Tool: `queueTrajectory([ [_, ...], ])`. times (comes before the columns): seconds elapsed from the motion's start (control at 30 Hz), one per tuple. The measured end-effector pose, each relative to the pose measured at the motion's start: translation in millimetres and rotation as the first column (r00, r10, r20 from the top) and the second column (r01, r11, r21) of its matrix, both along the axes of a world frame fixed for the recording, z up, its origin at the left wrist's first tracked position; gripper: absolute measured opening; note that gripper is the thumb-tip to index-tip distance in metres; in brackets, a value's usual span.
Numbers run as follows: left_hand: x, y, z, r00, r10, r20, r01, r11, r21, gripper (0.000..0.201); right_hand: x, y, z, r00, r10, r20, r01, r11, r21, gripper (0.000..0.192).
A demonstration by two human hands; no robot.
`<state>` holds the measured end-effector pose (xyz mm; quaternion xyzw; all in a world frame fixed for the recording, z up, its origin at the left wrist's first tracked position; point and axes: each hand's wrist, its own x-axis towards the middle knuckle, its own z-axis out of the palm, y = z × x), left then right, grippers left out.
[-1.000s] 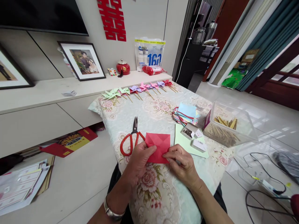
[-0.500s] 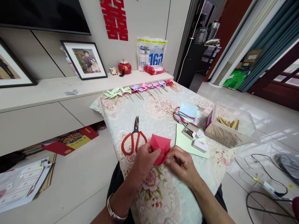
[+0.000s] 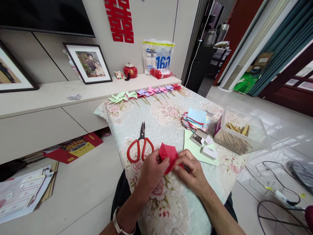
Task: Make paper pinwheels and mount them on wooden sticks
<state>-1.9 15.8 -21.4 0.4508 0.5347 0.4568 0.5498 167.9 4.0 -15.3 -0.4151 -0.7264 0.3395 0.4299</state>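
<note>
A creased piece of red paper (image 3: 169, 153) is held between both hands above the flowered tablecloth. My left hand (image 3: 154, 168) pinches its left side, thumb on top. With thumb and fingertips, my right hand (image 3: 192, 169) grips the lower right part of the same paper. Scissors with red handles (image 3: 138, 150) lie just left of my left hand, blades pointing away. Beyond my right hand, an open box of small metal pins (image 3: 197, 139) and a white box (image 3: 209, 152) rest on light green paper (image 3: 189, 147).
Several paper pinwheels (image 3: 151, 91) on sticks line the table's far edge. A stack of coloured paper squares (image 3: 197, 117) lies right of centre. A clear plastic bin (image 3: 241, 143) of wooden sticks stands at the right. The white cabinet (image 3: 97, 88) borders the far side.
The red paper has shifted slightly right and tilted, with its upper edge now more peaked. My right hand's fingers have closed further over its right side. The scissors and boxes stay put.
</note>
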Motion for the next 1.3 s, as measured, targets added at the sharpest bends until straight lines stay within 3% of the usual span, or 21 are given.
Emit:
queueTrajectory([
  [0.27, 2.5, -4.5, -1.2, 0.997, 0.001, -0.083, 0.000, 1.000, 0.012, 0.011, -0.7, 0.4, -2.1, 0.995, -0.068, 0.077, 0.063, 0.996, 0.060, 0.012],
  [0.73, 2.3, -5.7, 3.1, 0.990, -0.104, 0.094, 0.108, 0.993, -0.047, 0.017, -2.0, 0.5, -3.4, 0.992, -0.083, 0.097, 0.080, 0.996, 0.031, 0.013],
  [1.3, 0.9, -6.7, -4.4, 0.992, -0.106, 0.065, 0.106, 0.994, 0.000, 0.008, -2.6, 1.3, -4.6, 0.993, -0.073, 0.098, 0.073, 0.997, 0.000, 0.012],
])
